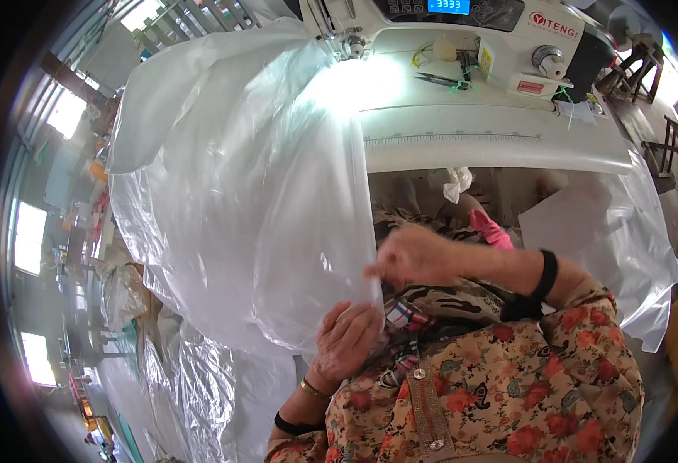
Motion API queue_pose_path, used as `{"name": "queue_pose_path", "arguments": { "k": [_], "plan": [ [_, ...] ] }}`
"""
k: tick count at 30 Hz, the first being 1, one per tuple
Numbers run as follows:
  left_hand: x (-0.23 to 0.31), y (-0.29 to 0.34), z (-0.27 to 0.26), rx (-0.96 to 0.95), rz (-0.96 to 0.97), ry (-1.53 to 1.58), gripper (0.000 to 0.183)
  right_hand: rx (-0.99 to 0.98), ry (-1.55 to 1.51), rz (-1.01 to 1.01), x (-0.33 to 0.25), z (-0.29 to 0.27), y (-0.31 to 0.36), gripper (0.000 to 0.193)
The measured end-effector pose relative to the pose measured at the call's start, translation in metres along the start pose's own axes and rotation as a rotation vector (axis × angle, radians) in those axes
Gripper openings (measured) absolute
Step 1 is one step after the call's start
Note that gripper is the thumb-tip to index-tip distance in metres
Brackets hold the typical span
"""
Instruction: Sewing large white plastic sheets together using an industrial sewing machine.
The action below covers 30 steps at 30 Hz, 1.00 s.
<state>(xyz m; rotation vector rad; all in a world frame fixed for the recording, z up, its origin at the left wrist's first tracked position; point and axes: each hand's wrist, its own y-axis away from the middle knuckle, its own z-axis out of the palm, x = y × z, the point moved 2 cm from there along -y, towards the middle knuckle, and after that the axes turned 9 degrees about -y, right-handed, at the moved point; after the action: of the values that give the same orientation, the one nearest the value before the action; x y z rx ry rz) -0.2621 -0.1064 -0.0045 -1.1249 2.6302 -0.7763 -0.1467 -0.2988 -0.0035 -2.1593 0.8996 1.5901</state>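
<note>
A large, whitish translucent plastic sheet [223, 193] drapes from under the sewing machine's needle area [352, 48] down towards my lap, its right edge running nearly straight. Low on that edge, my left hand [348, 339] has its fingers bent together over the sheet, gripping it. A little higher, my right hand [412, 255] is curled at the same edge, thumb and fingertips closed at the plastic. It is slightly blurred, and the pinch itself is partly hidden.
The white sewing machine [462, 46] has a lit display and a bright lamp. Dark thread snips [441, 79] and thread scraps lie on its bed. More clear plastic [605, 239] hangs at the right; crumpled sheeting [208, 393] lies at lower left. Pink cloth [489, 229] shows below the table edge.
</note>
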Motion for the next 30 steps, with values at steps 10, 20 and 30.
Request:
{"name": "queue_pose_path", "arguments": {
  "k": [10, 20, 30],
  "plan": [
    [-0.015, -0.002, 0.036, -0.231, -0.011, 0.195, 0.024, 0.686, 0.918, -0.195, 0.022, -0.154, -0.102, 0.031],
    [-0.049, -0.022, 0.05, -0.14, -0.092, 0.116, 0.014, 0.584, 0.851, -0.109, 0.03, -0.17, -0.118, 0.029],
    [-0.082, -0.085, 0.059, -0.099, -0.102, 0.025, 0.008, 0.49, 0.833, -0.14, 0.021, -0.167, -0.114, 0.039]
  ]
}}
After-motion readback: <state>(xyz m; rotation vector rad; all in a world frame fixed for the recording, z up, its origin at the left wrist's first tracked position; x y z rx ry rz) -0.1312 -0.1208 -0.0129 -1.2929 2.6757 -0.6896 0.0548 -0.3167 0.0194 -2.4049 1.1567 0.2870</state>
